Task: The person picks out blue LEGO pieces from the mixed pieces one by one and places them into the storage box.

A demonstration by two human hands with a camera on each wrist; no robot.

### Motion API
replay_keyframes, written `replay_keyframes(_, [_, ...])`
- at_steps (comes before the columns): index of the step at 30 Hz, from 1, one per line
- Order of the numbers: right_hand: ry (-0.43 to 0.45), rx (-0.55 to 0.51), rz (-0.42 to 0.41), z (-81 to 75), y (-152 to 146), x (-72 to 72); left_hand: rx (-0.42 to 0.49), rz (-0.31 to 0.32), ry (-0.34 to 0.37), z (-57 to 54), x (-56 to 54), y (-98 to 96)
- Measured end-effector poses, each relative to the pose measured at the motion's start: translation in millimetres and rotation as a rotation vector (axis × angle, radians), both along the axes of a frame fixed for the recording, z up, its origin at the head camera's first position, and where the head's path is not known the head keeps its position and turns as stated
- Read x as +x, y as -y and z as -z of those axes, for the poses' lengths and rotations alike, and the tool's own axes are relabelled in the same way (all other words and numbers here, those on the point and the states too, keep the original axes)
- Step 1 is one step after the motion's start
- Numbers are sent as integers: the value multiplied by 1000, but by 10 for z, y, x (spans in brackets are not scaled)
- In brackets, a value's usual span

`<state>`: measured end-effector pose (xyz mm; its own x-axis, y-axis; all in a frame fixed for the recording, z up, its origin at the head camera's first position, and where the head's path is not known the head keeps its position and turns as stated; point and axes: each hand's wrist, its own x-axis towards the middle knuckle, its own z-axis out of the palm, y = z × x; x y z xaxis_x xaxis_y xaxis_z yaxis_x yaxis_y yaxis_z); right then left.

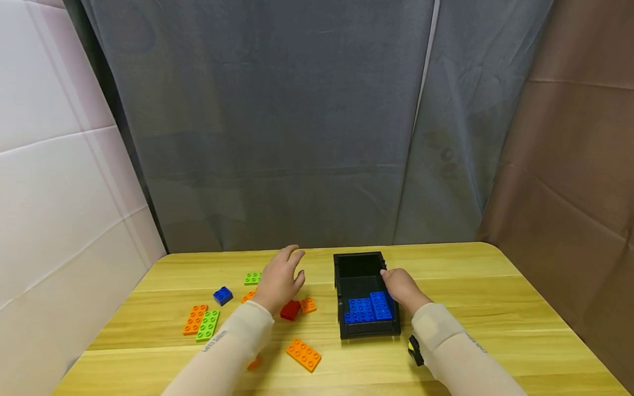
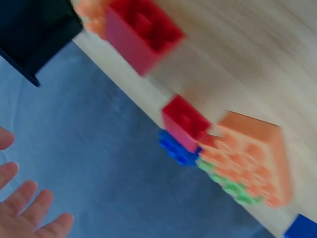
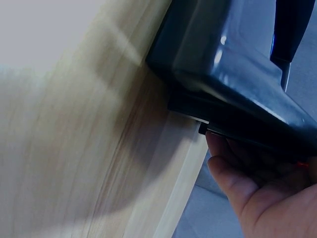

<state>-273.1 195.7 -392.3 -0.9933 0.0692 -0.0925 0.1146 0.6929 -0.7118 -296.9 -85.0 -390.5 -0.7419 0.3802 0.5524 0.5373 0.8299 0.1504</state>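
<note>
My right hand grips the right side of a black plastic bin, thumb at the rim. In the right wrist view its fingers curl under the bin's edge. Several blue toy bricks lie at the near end of the bin. My left hand is over the table left of the bin, fingers spread and holding nothing. Just below it are a red brick and a small orange brick. The left wrist view shows a second red brick beside a blue one.
Farther left lie a blue brick, an orange brick and a green brick. Another green brick sits behind the left hand. A long orange brick is nearer the front. Grey curtain hangs behind the wooden table.
</note>
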Motion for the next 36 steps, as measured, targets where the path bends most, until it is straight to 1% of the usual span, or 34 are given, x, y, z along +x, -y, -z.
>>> replay_keyframes(3, [-1, 7, -2, -3, 2, 6, 7, -36, 32, 34, -30, 104])
replay_keyframes(8, [14, 6, -5, -11, 1, 9, 20, -121, 120, 79, -79, 291])
replay_keyframes(11, [31, -6, 1, -16, 1, 0, 17, -166, 172, 96, -91, 397])
replay_keyframes(14, [39, -12, 2, -21, -3, -5, 12, -193, 212, 94, -87, 490])
replay_keyframes(22, [48, -2, -10, -10, -37, -20, 12, -242, 242, 59, -90, 697])
replay_keyframes(30, [49, -50, 5, -21, -69, 1, -15, -296, 267, 56, -134, 880])
replay_keyframes(34, [57, -61, 15, -15, -82, 10, -37, -317, 295, 65, -133, 966])
replay_keyframes(36, [57, -60, 17, -12, -88, 16, -51, -338, 329, 71, -126, 1007])
